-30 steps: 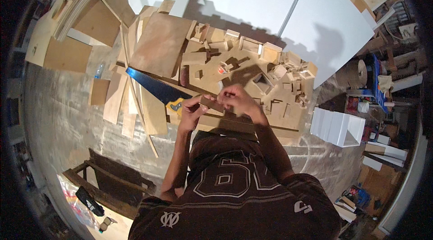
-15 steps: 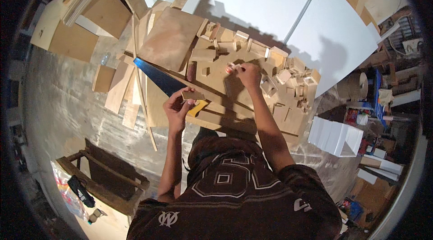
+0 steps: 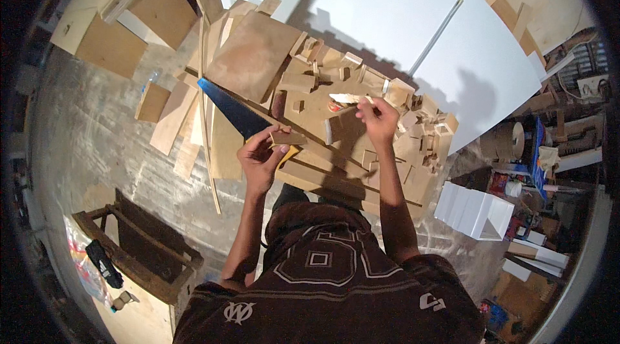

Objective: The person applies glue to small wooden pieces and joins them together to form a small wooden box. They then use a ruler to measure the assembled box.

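Observation:
My left hand [image 3: 257,162] pinches a small flat wooden piece [image 3: 288,140] between thumb and fingers, above the yellow handle of a handsaw. The handsaw [image 3: 227,108] has a blue blade and lies across the left part of the wooden work surface. In my right hand [image 3: 381,118] is a thin stick [image 3: 347,98], its pale, whitish end pointing left as if coated. Just under that end sits a small red-and-white container [image 3: 334,107], partly hidden. A wooden block [image 3: 342,127] stands close to my right hand.
Small wooden blocks and box-like pieces [image 3: 413,102] crowd the far and right parts of the work surface [image 3: 310,92]. A square board [image 3: 252,53] lies at its far left. Behind is a large white panel [image 3: 361,1] with a metal bar [image 3: 437,37]. A white box [image 3: 475,211] stands at right.
My right hand has moved right and slightly nearer, drawing the stick away from the red-and-white container so its pale end shows. The left hand still holds the wooden piece. The view has shifted slightly.

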{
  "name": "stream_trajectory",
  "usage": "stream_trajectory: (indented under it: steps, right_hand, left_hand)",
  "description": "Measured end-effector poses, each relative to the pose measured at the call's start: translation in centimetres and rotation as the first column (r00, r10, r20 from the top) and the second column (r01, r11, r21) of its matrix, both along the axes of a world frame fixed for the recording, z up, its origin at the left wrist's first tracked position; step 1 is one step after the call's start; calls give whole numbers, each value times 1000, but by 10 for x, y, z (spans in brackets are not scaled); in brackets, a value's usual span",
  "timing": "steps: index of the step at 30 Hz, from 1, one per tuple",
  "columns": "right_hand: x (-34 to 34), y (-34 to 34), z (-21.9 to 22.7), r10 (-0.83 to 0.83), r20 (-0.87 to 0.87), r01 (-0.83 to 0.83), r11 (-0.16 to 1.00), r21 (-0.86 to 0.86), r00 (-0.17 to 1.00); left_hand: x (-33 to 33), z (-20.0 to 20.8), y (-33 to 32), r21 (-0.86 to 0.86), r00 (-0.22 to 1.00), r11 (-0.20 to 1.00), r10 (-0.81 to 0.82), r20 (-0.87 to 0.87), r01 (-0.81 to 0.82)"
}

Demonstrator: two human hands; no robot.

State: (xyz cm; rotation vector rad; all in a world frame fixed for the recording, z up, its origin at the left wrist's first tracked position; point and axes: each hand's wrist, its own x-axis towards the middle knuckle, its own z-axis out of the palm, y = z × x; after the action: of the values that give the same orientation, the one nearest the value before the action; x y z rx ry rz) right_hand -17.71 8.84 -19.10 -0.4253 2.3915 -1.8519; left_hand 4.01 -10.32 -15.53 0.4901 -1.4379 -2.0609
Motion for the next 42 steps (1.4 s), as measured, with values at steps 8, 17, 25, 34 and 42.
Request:
stream_trajectory:
  steps: [8,17,25,34,42]
  right_hand:
    - [79,48,146,185,-157,-216,954,-209,970]
    - [91,79,178,155,-401,-240,955,-173,903]
    - [102,99,157,309,-21,-223,633,-741,951]
    - [110,105,148,401,139,-60,444,-894,905]
    - [113,112,155,309,112,-66,513,-856,944]
  left_hand:
    - [-17,68,13,223,958,933,-286,-21,283]
    - [-8,122,43,406,833,766,-553,22,498]
    - [-14,140,59,504,804,690,-594,-16,520]
    - [-16,134,68,416,780,724,-623,55,550]
    - [-15,141,76,263,775,766,-625,91,587]
